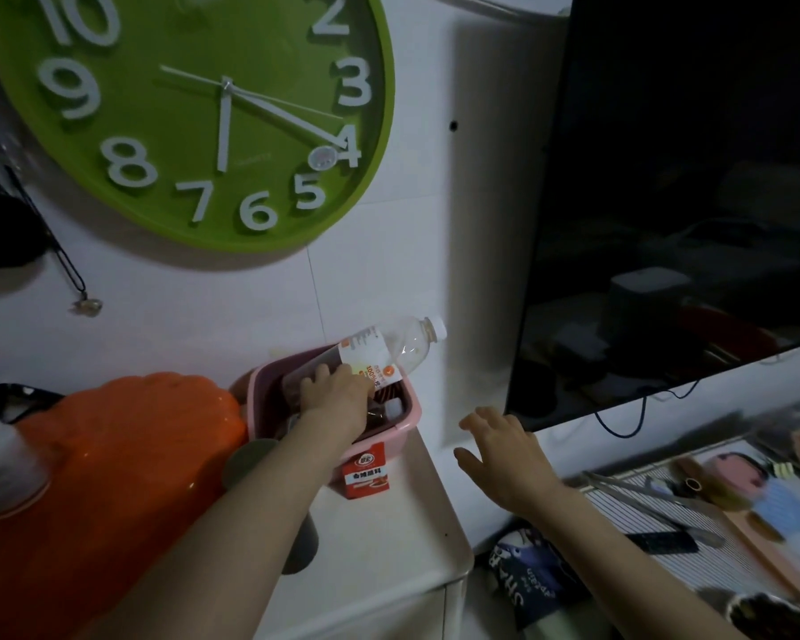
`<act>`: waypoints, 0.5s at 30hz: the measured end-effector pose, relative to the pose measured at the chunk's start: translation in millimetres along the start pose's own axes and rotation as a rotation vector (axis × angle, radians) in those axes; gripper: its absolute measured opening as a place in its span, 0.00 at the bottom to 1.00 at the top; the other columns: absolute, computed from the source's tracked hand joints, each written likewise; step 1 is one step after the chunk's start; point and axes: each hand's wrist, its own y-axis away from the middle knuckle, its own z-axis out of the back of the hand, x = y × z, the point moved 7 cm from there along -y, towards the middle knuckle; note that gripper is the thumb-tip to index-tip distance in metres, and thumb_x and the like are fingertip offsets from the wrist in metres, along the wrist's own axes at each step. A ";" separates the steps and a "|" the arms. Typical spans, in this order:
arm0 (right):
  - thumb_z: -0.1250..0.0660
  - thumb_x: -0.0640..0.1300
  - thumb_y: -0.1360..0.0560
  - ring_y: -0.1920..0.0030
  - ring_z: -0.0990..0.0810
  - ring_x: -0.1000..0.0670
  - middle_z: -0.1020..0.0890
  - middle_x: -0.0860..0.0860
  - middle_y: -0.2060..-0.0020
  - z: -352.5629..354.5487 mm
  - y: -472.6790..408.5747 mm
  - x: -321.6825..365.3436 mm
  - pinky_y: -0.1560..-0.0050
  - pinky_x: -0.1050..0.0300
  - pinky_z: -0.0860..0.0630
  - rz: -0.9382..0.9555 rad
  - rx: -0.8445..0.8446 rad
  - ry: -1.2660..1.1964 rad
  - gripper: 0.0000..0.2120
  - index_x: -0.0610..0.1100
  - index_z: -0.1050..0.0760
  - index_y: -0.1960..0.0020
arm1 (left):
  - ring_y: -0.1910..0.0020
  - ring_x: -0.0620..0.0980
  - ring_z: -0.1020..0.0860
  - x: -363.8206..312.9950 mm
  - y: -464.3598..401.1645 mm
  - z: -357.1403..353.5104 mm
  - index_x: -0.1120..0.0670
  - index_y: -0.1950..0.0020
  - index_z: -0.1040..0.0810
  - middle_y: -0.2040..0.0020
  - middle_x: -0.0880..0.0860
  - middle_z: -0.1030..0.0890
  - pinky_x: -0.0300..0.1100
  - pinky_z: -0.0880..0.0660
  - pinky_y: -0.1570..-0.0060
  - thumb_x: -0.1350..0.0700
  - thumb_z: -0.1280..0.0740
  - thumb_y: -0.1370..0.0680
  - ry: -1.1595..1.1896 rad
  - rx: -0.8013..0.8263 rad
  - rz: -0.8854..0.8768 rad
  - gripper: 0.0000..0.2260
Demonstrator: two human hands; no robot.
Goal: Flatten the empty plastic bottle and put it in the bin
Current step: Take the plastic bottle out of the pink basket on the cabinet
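Item: clear plastic bottle [391, 351] with white cap and orange-and-white label, lying tilted at centre frame, its base over the pink basket [409, 420], cap pointing up and right toward the wall. We judge it light, thin-walled and springy, slippery on the bare shoulder; with the cap on it will likely resist flattening, so the labelled mid-body is the best place to hold and press. Our left hand [338, 392] is wrapped around that lower labelled part, fingers closed on it. Our right hand [499, 448] hovers spread and empty, lower right of centre, apart from everything. Whether the basket is the bin, we cannot tell. Surroundings: a red-and-white carton [366, 475] just below the basket; an orange cloth-like mass [112, 455] crowding the left; a dark screen [689, 200] hemming the right. Open room: the white cabinet top [389, 547] below the basket, ending at a rounded edge lower centre.
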 end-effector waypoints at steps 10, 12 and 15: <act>0.41 0.52 0.22 0.35 0.32 0.42 0.31 0.47 0.33 -1.9 -1.9 -7.8 0.37 0.46 0.32 0.024 0.022 -0.039 0.18 0.46 0.33 0.35 | 0.43 0.55 0.24 15.2 5.5 14.0 0.46 0.40 0.26 0.40 0.51 0.22 0.52 0.24 0.45 0.53 0.24 0.34 0.205 0.004 -0.135 0.24; 0.41 0.52 0.22 0.35 0.32 0.43 0.31 0.47 0.33 -5.0 -1.6 -6.1 0.36 0.47 0.31 0.035 0.032 -0.038 0.18 0.46 0.33 0.35 | 0.44 0.54 0.23 19.7 7.5 14.4 0.46 0.40 0.27 0.39 0.51 0.22 0.52 0.23 0.46 0.53 0.24 0.34 0.276 0.004 -0.156 0.24; 0.41 0.53 0.22 0.35 0.31 0.43 0.30 0.48 0.33 -8.3 -1.0 -4.7 0.37 0.47 0.31 0.050 0.038 -0.042 0.18 0.47 0.33 0.35 | 0.44 0.53 0.24 26.5 9.7 12.7 0.45 0.39 0.28 0.38 0.49 0.22 0.51 0.23 0.45 0.52 0.24 0.34 0.357 0.002 -0.197 0.25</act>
